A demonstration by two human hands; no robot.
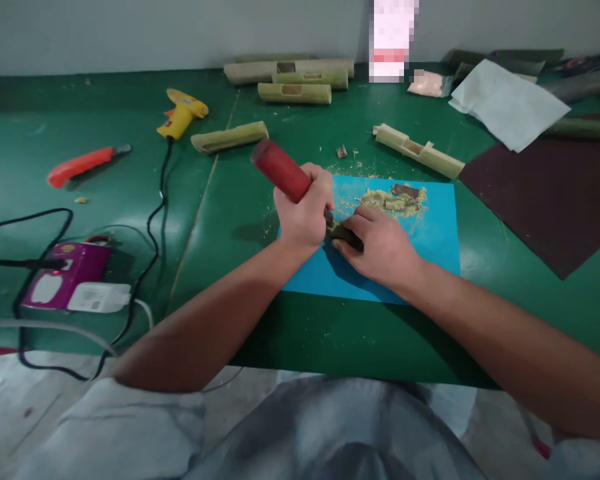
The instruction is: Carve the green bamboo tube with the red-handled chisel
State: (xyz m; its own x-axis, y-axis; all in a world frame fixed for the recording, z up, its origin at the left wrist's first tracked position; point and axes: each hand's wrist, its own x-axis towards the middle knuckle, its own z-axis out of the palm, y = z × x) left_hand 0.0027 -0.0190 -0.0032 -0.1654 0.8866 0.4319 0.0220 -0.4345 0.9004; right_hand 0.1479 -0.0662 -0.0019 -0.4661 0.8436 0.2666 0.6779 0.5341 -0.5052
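My left hand (305, 207) is closed around a thick red-handled tool (280, 170), its handle slanting up to the left. The tool's working end is mostly hidden by the fingers and meets a dark green bamboo piece (347, 235). Fingers and thumb of my right hand (383, 243) pinch that bamboo piece near its right end. Both hands are over a blue sheet (430, 247). Beyond my right hand, a pile of pale shavings (380, 199) lies on the sheet, with a brown chip (405, 191) on it.
Notched bamboo tubes (295, 93) lie at the back, another bamboo tube (420, 152) at right. A yellow glue gun (183, 113), an orange utility knife (87, 165) and a purple power strip (70, 273) with cables are on the left. Dark brown sandpaper (550, 200) and white paper (510, 103) lie right.
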